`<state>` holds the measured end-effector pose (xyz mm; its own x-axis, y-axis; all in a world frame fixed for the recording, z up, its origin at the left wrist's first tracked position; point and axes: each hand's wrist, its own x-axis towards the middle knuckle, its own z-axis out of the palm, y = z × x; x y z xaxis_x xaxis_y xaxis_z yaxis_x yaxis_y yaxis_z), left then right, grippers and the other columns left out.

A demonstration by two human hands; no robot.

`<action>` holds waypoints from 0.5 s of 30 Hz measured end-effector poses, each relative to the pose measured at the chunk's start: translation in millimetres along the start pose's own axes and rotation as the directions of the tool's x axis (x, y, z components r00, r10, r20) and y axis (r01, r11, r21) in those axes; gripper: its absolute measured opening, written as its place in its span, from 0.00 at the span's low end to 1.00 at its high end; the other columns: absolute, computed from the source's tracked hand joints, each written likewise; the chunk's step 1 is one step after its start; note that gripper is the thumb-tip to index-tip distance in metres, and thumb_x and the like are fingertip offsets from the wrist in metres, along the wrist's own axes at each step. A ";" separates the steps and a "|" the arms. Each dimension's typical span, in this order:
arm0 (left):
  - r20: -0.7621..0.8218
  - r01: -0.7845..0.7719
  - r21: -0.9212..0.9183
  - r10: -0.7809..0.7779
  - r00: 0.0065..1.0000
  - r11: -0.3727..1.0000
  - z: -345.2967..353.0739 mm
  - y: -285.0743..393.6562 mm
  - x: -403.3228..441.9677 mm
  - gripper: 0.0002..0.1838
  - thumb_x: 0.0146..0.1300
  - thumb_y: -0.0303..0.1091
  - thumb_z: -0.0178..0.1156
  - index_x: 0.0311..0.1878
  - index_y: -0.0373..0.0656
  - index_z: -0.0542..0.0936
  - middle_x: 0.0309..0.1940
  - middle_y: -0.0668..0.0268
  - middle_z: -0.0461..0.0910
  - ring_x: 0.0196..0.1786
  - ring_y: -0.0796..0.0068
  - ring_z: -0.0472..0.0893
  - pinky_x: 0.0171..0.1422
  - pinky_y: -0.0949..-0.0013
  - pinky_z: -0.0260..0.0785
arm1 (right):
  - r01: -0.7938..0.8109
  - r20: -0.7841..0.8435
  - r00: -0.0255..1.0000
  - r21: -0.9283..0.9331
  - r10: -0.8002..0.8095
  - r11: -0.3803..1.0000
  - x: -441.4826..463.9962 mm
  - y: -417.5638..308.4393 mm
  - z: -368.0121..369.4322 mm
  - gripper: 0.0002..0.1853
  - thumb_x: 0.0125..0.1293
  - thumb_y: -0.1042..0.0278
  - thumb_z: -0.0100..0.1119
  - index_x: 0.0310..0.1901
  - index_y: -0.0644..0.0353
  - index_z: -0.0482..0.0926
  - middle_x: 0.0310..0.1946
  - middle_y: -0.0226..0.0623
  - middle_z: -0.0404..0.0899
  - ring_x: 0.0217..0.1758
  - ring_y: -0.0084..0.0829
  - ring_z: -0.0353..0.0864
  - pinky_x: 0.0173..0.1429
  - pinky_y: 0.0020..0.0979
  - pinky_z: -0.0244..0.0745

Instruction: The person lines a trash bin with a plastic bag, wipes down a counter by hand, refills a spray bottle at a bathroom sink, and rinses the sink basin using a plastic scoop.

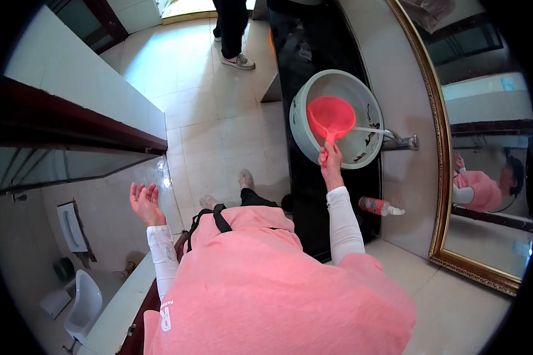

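Observation:
My right hand [330,156] is closed around the handle of a red-pink water dipper [331,116]. The dipper's round bowl is inside a pale washbasin [300,127] with a dark pattern. From the right, a chrome faucet [401,142] reaches over the basin; a whitish streak, perhaps running water, extends from it toward the dipper's rim. Out to the left, in the air near the door frame, my left hand [147,204] holds nothing, its fingers apart and slightly curled.
A pump bottle [378,206] lies on the black counter [311,204] below the faucet. On the right wall hangs a gold-framed mirror [441,195]. A urinal [84,305] and a squat toilet [71,227] are at left. Another person [233,32] stands ahead.

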<state>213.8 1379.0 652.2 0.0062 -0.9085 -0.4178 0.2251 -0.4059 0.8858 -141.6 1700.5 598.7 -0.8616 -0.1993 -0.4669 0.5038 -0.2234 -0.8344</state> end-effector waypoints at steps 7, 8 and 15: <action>-0.068 -0.056 -0.050 0.052 0.996 0.997 -10.7 -10.6 4.7 0.26 0.49 0.21 0.51 0.54 0.41 0.63 0.39 0.63 0.67 0.33 0.71 0.74 0.37 0.71 0.70 | -0.015 0.219 0.976 0.104 -0.009 0.994 28.1 -8.9 -61.7 0.06 0.59 0.67 0.53 0.38 0.54 0.70 0.24 0.26 0.71 0.19 0.15 0.66 0.16 0.15 0.57; -0.105 -0.027 -0.033 0.024 0.994 0.999 -17.1 -17.7 10.5 0.24 0.49 0.22 0.52 0.53 0.41 0.64 0.39 0.64 0.67 0.32 0.72 0.74 0.35 0.71 0.70 | 0.069 0.191 0.979 0.055 -0.078 0.996 29.6 -17.1 -64.1 0.08 0.59 0.67 0.53 0.40 0.55 0.71 0.27 0.26 0.72 0.27 0.16 0.68 0.22 0.14 0.62; -0.461 0.116 -0.055 -0.129 0.878 0.992 -95.6 -111.9 -4.5 0.21 0.52 0.21 0.47 0.52 0.40 0.64 0.33 0.63 0.68 0.21 0.74 0.73 0.21 0.74 0.66 | 0.210 0.521 0.853 -0.322 -0.012 0.923 -19.2 -121.7 23.7 0.03 0.62 0.72 0.46 0.35 0.59 0.66 0.18 0.29 0.65 0.09 0.13 0.56 0.10 0.15 0.50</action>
<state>281.7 1438.0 535.7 0.4258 -0.6994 -0.5740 0.2779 -0.5027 0.8186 -184.9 1708.8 716.1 -0.7091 -0.6647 -0.2354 0.2644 0.0589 -0.9626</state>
